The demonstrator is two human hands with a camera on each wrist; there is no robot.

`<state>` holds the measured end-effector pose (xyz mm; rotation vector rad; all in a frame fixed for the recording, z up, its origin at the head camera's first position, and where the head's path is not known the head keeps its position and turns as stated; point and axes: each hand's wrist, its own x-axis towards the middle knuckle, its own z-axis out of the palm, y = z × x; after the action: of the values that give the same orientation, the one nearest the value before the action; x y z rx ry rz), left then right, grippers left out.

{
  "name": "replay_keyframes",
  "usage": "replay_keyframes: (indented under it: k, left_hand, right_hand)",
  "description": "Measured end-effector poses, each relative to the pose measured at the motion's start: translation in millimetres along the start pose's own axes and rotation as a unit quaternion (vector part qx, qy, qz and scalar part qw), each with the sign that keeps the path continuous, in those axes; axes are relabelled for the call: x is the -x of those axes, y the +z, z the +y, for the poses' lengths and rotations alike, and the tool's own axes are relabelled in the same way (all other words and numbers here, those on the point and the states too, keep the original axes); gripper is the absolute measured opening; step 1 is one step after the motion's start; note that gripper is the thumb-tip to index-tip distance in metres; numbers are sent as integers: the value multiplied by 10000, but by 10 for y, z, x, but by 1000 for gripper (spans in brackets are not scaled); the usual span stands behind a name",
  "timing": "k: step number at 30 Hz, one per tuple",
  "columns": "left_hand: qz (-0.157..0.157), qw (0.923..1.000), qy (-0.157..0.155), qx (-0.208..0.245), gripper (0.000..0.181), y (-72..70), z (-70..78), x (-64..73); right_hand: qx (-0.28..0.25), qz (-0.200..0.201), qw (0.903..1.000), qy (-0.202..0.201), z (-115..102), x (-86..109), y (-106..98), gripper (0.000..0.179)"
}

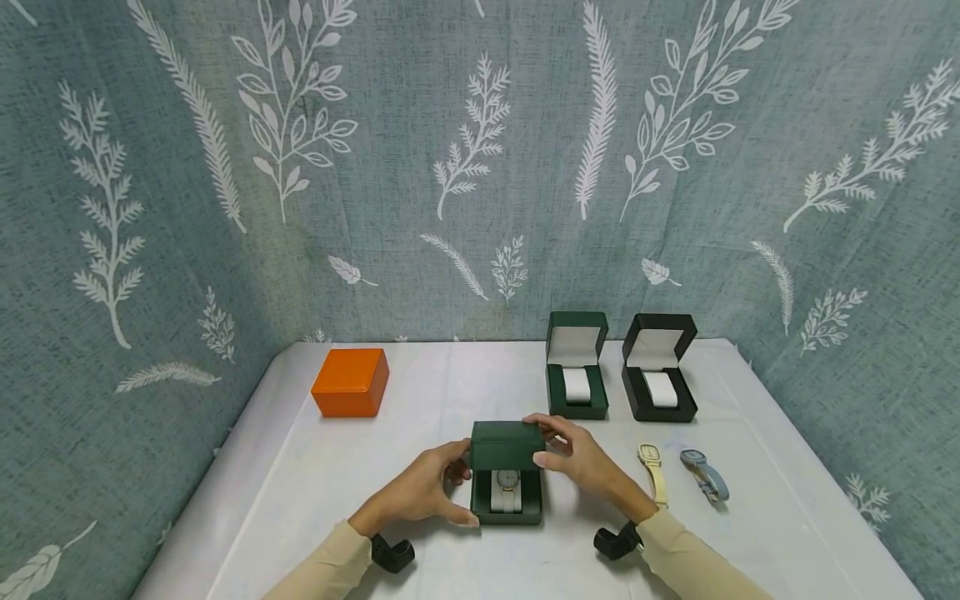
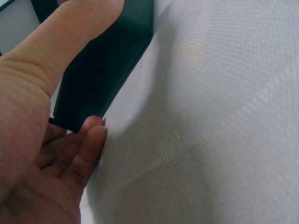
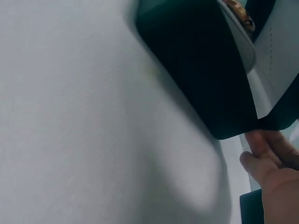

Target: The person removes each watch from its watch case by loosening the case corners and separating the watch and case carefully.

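A dark green watch box (image 1: 506, 515) stands on the white table with its lid (image 1: 507, 445) partly lowered. Inside it, a wristwatch (image 1: 507, 481) sits round a pale cushion. My left hand (image 1: 431, 483) grips the box's left side, thumb along the front corner and fingers toward the back. In the left wrist view the thumb (image 2: 70, 35) lies across the box's green side (image 2: 110, 70). At the lid's right edge, my right hand (image 1: 577, 457) holds on with thumb in front and fingers behind. The right wrist view shows those fingers (image 3: 268, 147) by the hinge corner.
An orange box (image 1: 349, 383) stands shut at the back left. Behind to the right are an open green watch box (image 1: 556, 392) and an open black watch box (image 1: 640, 398), each holding a white cushion. A gold watch (image 1: 652, 473) and a blue-strapped watch (image 1: 705, 476) lie beyond my right wrist.
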<state>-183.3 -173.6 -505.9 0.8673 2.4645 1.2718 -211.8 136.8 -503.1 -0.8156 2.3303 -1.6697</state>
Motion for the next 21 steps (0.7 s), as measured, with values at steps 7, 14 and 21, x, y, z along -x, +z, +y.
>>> replay_keyframes:
  k: [7,14,21]
  left_hand:
    - [32,10000,-33,46,105,4,6,1]
    - [4,9998,-196,-50,111,6,16,16]
    - [-10,9996,-271,-80,116,10,19,25]
  right_hand:
    - [-105,-136,9998,39,-48,-35,-31,50]
    - [-81,-56,9987,499,-90,-98,-49,54]
    - [-468,148,9920,1161,-112,-189,-47,69]
